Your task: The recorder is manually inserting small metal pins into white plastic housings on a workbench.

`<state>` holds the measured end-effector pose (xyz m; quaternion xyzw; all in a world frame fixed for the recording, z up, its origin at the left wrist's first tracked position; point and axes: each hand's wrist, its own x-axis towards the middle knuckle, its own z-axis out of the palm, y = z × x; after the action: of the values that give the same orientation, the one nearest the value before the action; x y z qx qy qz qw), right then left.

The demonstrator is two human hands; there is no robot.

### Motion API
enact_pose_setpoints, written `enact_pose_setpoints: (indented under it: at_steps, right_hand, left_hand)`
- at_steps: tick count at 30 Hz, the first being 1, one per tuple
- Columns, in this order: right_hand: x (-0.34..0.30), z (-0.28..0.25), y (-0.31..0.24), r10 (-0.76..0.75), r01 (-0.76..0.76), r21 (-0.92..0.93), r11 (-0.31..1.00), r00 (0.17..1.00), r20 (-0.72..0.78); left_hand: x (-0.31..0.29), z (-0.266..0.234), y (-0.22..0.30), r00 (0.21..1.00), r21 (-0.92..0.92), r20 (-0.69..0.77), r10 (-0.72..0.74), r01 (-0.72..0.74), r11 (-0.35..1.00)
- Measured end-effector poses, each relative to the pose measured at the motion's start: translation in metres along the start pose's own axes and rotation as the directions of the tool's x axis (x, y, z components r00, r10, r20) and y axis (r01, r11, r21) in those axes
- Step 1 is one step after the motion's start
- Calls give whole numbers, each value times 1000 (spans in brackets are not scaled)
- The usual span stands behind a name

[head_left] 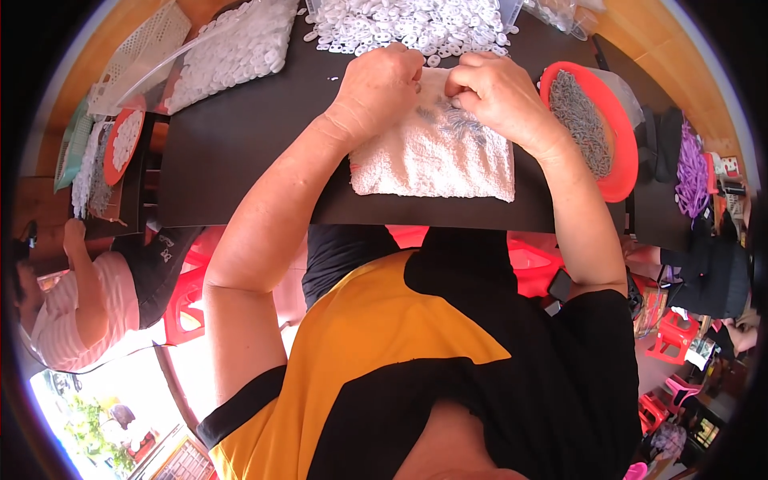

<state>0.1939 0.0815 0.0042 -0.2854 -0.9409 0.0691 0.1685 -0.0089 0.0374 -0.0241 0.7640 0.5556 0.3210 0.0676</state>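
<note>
My left hand is closed over the far left part of a white towel. Its fingertips pinch together, but what they hold, if anything, is too small to make out. Just to the right, my right hand is also closed, thumb against fingers, with its grip hidden. A loose cluster of small grey pieces lies on the towel below and between my hands. Beyond my fingers spreads a heap of white oval pieces with holes.
Right of the towel sits a red basin of thin grey pieces. A clear bag of white pieces lies at the far left of the dark table. Another person works at the left, near a red dish. Purple strips hang at right.
</note>
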Motion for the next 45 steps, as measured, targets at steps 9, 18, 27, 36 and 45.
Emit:
enact_pose_setpoints:
  at_steps: [9,18,27,36,45]
  right_hand:
    - [1,6,2,-4,26,133,991,986,-164]
    - [12,5,-17,-81,112,71,991,936,-344]
    - [22,-2,-23,158,-24,450,893,952,-262]
    - [22,12,-29,337,-42,689,723,893,-299]
    - [18,23,-33,392,-89,705,704,876,-280]
  left_hand:
    - [-2,-13,2,975,-451,34,-222,213,867]
    - [-2,-22,17,884,-861,299,-360,412,297]
    - [-3,-26,14,867,-912,325,-378,393,119]
    - [-3,-26,13,881,-948,290,-374,319,17]
    - [-6,-26,19,863,-917,336,-378,391,77]
